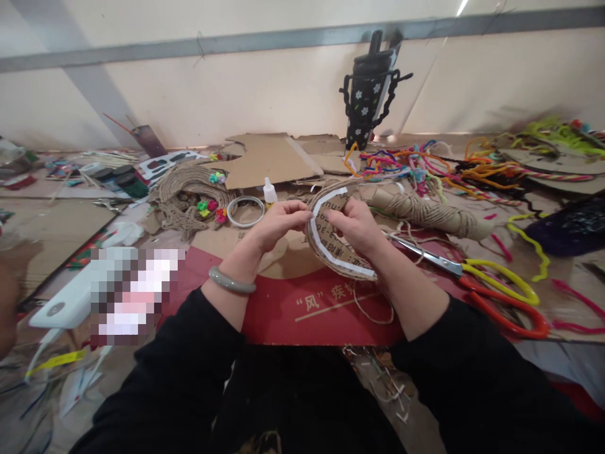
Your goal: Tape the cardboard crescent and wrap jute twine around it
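Both my hands hold a curved cardboard piece [334, 251] edged with a white tape strip and partly wrapped in jute twine. My left hand [280, 224] pinches its upper left edge near the tape end, fingers closed. My right hand [355, 227] grips the piece from the right, thumb on the cardboard face. A loose twine strand [373, 309] hangs from the piece onto the red sheet [283, 309]. A grey bangle [231, 282] sits on my left wrist.
Scissors with red and yellow handles [491, 287] lie at the right. A twine-wrapped roll [425, 211], tape ring [246, 210], glue bottle [269, 191], coloured pipe cleaners [401, 164], cardboard sheets [269, 157] and a black decorated cup [368, 94] fill the table behind. A white device [66, 306] lies left.
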`<state>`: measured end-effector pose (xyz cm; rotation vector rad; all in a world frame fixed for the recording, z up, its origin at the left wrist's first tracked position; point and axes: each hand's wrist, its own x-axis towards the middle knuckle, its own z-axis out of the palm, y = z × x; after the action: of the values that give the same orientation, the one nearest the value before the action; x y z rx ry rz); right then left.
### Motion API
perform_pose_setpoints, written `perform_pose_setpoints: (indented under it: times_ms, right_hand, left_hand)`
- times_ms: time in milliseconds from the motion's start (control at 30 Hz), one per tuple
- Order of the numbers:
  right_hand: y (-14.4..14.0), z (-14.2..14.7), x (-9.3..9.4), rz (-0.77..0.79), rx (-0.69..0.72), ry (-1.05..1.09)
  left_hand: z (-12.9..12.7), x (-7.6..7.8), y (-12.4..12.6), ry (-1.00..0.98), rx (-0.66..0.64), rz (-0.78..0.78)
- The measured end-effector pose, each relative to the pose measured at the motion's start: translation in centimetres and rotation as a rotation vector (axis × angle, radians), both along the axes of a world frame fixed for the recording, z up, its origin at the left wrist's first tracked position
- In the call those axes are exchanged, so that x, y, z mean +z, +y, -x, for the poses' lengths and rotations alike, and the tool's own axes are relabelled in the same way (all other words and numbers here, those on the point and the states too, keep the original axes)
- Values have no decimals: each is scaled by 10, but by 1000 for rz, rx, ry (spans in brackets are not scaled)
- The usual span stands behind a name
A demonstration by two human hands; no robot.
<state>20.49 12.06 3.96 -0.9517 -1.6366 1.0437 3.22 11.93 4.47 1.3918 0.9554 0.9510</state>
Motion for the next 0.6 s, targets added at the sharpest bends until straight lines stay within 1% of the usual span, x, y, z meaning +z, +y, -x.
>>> perform_pose_setpoints:
  times_ms: [233, 433, 600]
  right_hand:
    - [1, 1, -6, 14, -12, -51]
    - [2, -1, -5, 9, 8, -89]
    - [0, 1, -3, 8, 44, -99]
  left_hand:
    - [1, -6, 5, 13, 5, 19]
    - [-1, -6, 5, 5, -14, -7]
    - [-1, -9, 7, -44, 36, -10]
